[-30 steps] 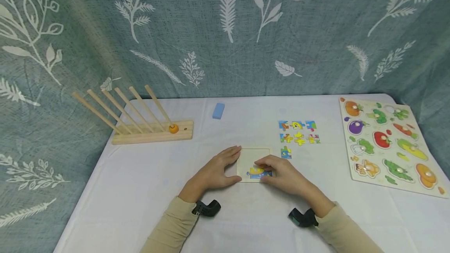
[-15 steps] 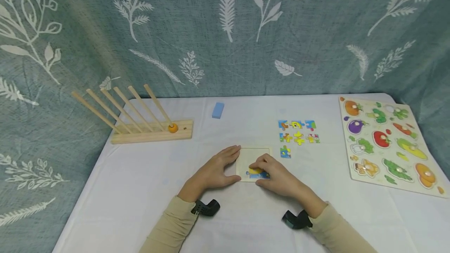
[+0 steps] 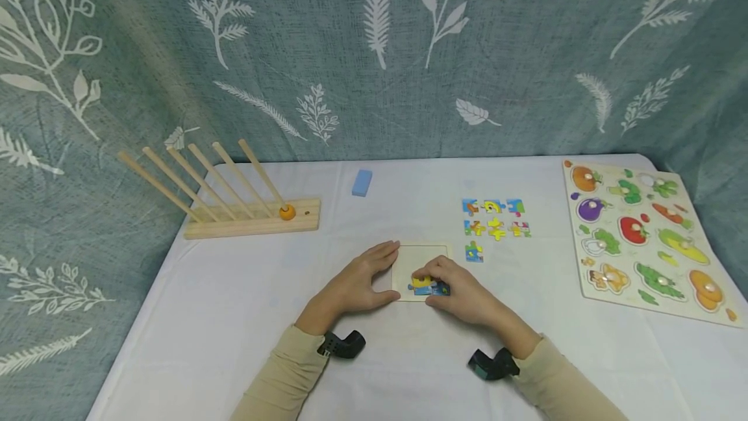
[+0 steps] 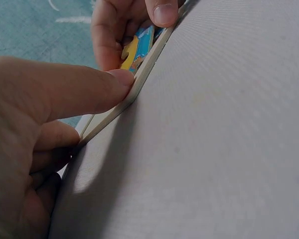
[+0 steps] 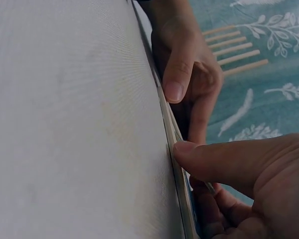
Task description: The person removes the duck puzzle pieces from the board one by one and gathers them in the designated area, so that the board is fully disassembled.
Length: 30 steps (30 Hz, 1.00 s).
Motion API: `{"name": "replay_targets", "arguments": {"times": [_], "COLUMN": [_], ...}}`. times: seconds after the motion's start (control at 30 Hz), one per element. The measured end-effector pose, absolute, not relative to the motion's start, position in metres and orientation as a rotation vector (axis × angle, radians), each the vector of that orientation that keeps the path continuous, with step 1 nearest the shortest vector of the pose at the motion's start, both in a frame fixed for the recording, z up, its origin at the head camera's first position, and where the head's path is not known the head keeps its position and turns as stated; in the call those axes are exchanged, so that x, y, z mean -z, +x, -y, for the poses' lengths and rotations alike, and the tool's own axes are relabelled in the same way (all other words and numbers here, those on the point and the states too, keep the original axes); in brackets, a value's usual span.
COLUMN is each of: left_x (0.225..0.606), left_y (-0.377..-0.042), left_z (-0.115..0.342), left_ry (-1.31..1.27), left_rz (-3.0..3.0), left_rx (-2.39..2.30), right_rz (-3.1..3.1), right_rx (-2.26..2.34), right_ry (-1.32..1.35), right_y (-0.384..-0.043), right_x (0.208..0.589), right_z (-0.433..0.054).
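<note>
A small square wooden puzzle tray (image 3: 416,256) lies in front of me. My left hand (image 3: 358,283) grips its left side, fingertips at the far corner and thumb at the near one; the left wrist view shows the thumb on the tray's edge. My right hand (image 3: 463,292) is over the tray's right half, thumb at the near edge. Between its thumb and fingers it pinches a yellow and blue jigsaw piece (image 4: 143,44), which stands tilted above the tray floor. Blue puzzle picture (image 3: 439,290) shows under the right fingers, partly hidden by them.
Several loose jigsaw pieces (image 3: 495,229) lie in rows beyond the right hand. A vegetable knob puzzle (image 3: 619,258) is at the far right. At the back left stands a wooden peg rack (image 3: 304,221) with an orange bead (image 3: 287,212). A blue block (image 3: 361,183) lies farther back.
My right hand has shifted left over the tray, and the yellow and blue puzzle piece now looks tilted in its fingers. The left hand stays at the tray's left side.
</note>
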State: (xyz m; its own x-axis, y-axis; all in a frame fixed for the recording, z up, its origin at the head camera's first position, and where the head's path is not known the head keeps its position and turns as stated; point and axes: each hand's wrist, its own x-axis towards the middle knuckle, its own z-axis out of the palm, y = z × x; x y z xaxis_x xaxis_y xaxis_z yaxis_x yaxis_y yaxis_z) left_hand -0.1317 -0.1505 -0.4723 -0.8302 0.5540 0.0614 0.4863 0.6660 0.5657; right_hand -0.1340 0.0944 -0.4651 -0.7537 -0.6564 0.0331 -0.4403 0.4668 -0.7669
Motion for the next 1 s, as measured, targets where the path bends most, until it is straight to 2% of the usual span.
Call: {"name": "replay_targets", "arguments": {"times": [1.0], "left_x": [0.4710], "left_y": [-0.1315], "left_z": [0.1496], "left_ry": [0.850], "left_rz": [-2.762], "left_rx": [-0.872], "right_rz": [-2.473], "right_rx": [1.255], "right_ry": [-0.852], "right_y": [-0.1336], "right_x": [0.4613], "right_z": [-0.0945]}}
